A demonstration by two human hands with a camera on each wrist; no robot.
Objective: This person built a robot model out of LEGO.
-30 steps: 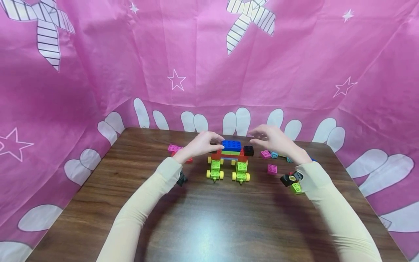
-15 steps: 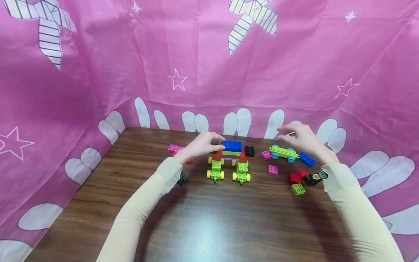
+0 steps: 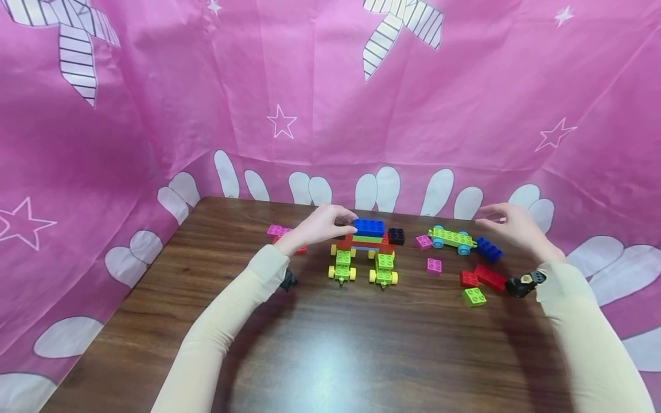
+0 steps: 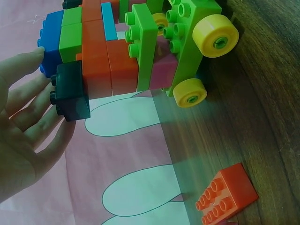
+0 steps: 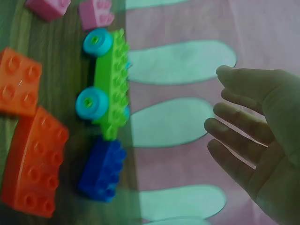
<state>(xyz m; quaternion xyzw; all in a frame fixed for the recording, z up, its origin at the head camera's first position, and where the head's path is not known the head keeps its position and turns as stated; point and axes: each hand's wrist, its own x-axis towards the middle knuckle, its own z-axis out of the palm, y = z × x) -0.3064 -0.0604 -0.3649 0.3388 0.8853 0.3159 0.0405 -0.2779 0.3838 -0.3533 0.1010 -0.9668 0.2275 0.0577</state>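
A brown wooden table (image 3: 330, 344) stands before a pink backdrop (image 3: 155, 115) printed with white stars. At the table's centre stands the brick model (image 3: 368, 249): a blue brick (image 3: 369, 228) on top, green and red layers beneath, and two lime green wheeled bases with yellow wheels (image 4: 215, 35) toward 6 o'clock. A black brick (image 3: 396, 236) sits at the model's 3 o'clock end.

The left hand (image 3: 317, 226) lies at 9 o'clock of the model, its straightened fingers (image 4: 28, 105) resting against the model's end, where a second dark brick (image 4: 70, 91) projects; the left wrist view shows the palm open and the fingers loosely extended rather than curled round anything. Near this hand, at 9 o'clock, lie a pink brick (image 3: 276, 230) and a loose red brick (image 4: 225, 194).

The right hand (image 3: 511, 226) hovers well apart from the model, at its 3 o'clock, above the far table edge. Its fingers (image 5: 239, 126) are relaxed and slightly spread, and it holds nothing.

Nearest to the right hand, at its 9 o'clock, lies a green wheeled chassis (image 3: 451, 237) with light blue wheels (image 5: 96, 42), and just beside that a small blue brick (image 3: 488, 250). Toward 6 o'clock of these lie a long red brick (image 3: 490, 277), a small red brick (image 3: 467, 279) and a lime green brick (image 3: 474, 296). Two small pink bricks (image 3: 434, 265) lie between the chassis and the model.
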